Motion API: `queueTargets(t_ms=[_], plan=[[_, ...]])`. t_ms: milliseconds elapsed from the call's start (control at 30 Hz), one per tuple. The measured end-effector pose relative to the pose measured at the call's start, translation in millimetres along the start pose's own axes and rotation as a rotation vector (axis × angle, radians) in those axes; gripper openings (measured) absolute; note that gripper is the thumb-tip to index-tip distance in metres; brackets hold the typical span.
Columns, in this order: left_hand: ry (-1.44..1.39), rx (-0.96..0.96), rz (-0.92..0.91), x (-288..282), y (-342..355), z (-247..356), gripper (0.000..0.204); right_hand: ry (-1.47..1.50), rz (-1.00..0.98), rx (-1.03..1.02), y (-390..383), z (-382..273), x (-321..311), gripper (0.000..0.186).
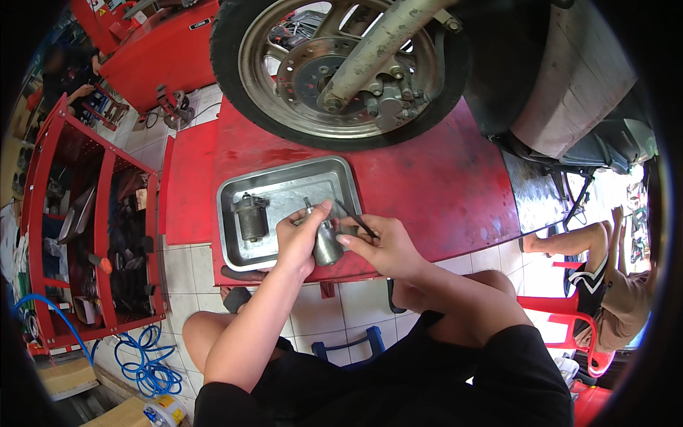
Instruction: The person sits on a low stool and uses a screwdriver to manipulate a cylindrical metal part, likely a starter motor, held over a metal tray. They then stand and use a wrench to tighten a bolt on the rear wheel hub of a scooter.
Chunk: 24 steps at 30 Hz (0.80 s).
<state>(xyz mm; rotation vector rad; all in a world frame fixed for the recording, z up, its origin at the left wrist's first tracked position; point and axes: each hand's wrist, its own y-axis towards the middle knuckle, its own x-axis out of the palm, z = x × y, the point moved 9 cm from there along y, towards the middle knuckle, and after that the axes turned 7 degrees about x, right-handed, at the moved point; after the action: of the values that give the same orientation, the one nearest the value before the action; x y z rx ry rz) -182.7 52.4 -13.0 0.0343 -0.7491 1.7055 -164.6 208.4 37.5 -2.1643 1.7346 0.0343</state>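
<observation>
The left hand [295, 238] is wrapped around a metal cylinder [328, 249], thumb pressed near its upper end, while the right hand [388, 245] pinches a thin black stick [358, 219] between thumb and fingers, just to the right of that hold. The cylinder is tilted between the two hands, by the near right corner of a metal tray [306, 185]. Left of the grip, in the tray, stands a dark motor [251, 217]; beyond it, on the red platform [420, 196], is a large wheel [341, 135]. The step in hand looks like close handwork on the cylinder with the stick; continuing it would call for a steady left hold and a light, well-aimed right pinch. The left fingers cover much of the cylinder's far side, and whether the stick touches it cannot be told. A small dark piece by the right thumb is hard to make out, and the wheel's top is cut off.
</observation>
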Motion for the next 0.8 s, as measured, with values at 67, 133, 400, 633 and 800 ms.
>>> queueTargets(t_ms=[67,133,400,633,800], plan=[[0.021,0.052,-0.011,-0.1,0.5,-5.4,0.036,-0.056,0.075,-0.004,-2.4,-1.0,4.2,0.027],[0.031,0.113,-0.003,0.7,-1.9,-3.6,0.037,-0.069,0.132,0.003,-3.5,-1.3,5.6,0.025],[0.053,0.216,-0.003,-3.8,-2.0,0.4,0.038,0.238,0.112,0.067,5.6,17.1,17.0,0.017],[-0.129,0.088,0.129,-28.9,4.6,19.3,0.030,-0.161,0.016,0.135,17.1,8.3,10.1,0.023],[-0.169,0.132,0.196,-51.4,4.8,51.7,0.038,-0.529,-0.025,0.093,29.7,17.4,4.0,0.026]])
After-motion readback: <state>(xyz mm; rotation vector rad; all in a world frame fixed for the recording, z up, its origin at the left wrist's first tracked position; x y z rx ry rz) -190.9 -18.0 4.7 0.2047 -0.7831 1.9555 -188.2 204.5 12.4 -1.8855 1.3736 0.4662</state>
